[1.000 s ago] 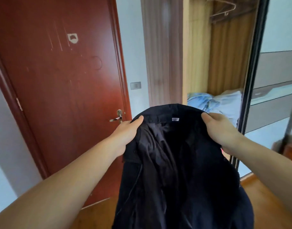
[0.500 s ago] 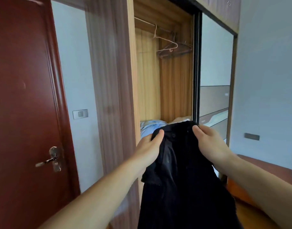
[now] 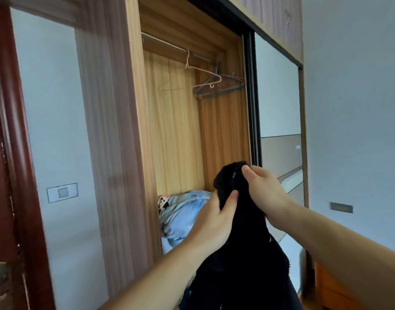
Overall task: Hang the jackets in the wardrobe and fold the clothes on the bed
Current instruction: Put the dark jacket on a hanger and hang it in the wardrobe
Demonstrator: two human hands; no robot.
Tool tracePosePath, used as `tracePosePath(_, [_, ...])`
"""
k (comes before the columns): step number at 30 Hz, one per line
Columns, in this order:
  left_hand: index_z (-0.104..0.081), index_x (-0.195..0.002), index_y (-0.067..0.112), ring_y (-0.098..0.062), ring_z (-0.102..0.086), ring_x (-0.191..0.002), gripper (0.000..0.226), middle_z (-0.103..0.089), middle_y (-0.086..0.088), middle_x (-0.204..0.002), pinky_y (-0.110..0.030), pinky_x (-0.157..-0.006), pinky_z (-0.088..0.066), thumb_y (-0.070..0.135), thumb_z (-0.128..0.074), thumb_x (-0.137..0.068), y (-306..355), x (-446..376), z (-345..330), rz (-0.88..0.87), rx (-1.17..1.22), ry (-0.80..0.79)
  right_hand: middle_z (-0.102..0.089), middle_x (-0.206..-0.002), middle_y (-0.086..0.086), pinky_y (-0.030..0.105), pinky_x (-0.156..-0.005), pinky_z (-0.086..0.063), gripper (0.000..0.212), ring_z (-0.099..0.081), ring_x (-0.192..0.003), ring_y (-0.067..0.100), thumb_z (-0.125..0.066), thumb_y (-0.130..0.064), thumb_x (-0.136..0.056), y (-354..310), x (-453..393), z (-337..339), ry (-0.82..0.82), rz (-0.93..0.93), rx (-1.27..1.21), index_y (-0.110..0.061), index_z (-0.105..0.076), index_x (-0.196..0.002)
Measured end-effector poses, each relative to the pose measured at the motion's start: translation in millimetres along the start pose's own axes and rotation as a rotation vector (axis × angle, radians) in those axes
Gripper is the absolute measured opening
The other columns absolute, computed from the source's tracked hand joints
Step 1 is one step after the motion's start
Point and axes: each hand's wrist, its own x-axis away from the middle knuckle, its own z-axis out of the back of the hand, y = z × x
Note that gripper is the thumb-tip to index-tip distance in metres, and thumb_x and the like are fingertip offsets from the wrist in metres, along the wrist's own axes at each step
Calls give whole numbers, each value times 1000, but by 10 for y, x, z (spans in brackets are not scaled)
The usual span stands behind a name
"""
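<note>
Dark, soft cloth is bunched between both hands: the left hand grips the black jacket from the left, thumb laid across the fabric, and the right hand pinches its top from the right, fingers curled over the collar end. The hands are close together, the jacket hanging limp below them down to the bottom edge of the view. Both bare forearms reach up and forward from the lower corners. Just beyond the hands the wardrobe stands open, its pale wood-grain interior bare above the jacket. Thin wire hangers hang from the rail near the top right of the opening, beside the dark edge of the sliding door. Crumpled light blue bedding lies on the wardrobe floor, partly behind the left hand.
</note>
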Motion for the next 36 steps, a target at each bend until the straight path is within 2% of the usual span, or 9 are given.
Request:
tracePosePath(5, [-43,-112,62,21,-54,-97,60,-59,41,-105,-1,-71,-43,68,-72,-60,70,-513,-94,-36,-303,62,-69,-97,9,31,-69,-52,32,-66,-93,21,-40,-33,-101,89,-843,82,-171,20,-140,-14,-66,-98])
tracePosePath(11, [-47,-110,56,9,-62,-89,72,-63,36,-96,-20,-76,-53,74,-74,-45,67,-1274,-163,7,-522,295,-69,-97,20,48,-87,-55,37,-69,-92,32,-40,-33,-100,-12,-1624,-17,-320,93,-216,-3,-62,-97])
tracePosePath(16, [-60,-97,42,3,-65,-81,41,-69,21,-87,-26,-74,-57,58,-70,-60,-84,-1908,31,37,-537,419,-60,-81,21,51,-85,-52,37,-60,-75,32,-38,-27,-100,-111,-2220,-247,-369,263,-208,7,-48,-89])
tracePosePath(21, [-63,-99,33,-5,-65,-81,29,-69,14,-87,-30,-74,-57,43,-69,-73,-220,-2560,323,-46,-572,536,-46,-53,-9,26,-58,-38,41,-45,-48,2,-39,-27,-100,-169,-2839,-522,-287,396,-185,-14,-39,-62])
tracePosePath(24, [-62,-97,32,-6,-65,-77,26,-68,13,-85,-32,-71,-57,43,-68,-73,-200,-2973,520,-103,-562,561,-41,-41,-14,18,-49,-33,44,-39,-38,0,-43,-30,-100,-290,-3260,-649,-222,472,-136,-16,-36,-59])
tracePosePath(26, [-62,-94,32,-6,-65,-76,25,-67,13,-84,-32,-70,-57,43,-68,-73,-172,-3203,646,-127,-565,584,-42,-44,-13,20,-50,-35,44,-42,-44,2,-46,-32,-99,-388,-3518,-708,-186,515,-82,-12,-39,-61])
tracePosePath(30, [-61,-84,29,-11,-65,-77,16,-66,12,-82,-35,-72,-57,37,-71,-75,-115,-3567,983,-136,-591,648,-53,-69,5,43,-69,-52,44,-52,-66,20,-50,-37,-95,-603,-3982,-842,-159,584,-40,6,-57,-86])
tracePosePath(33, [-58,-79,28,-14,-65,-79,16,-66,10,-82,-37,-75,-57,36,-72,-75,-104,-3757,1271,-132,-636,713,-54,-72,6,41,-73,-52,44,-55,-71,25,-46,-38,-96,-717,-4319,-1016,-128,654,-53,3,-61,-96])
tracePosePath(36, [-58,-77,29,-13,-65,-78,17,-66,12,-81,-36,-74,-57,36,-73,-74,-122,-3930,1497,-135,-698,775,-56,-70,4,36,-68,-49,39,-55,-69,21,-47,-39,-95,-755,-4668,-1229,-121,714,-81,-4,-60,-88])
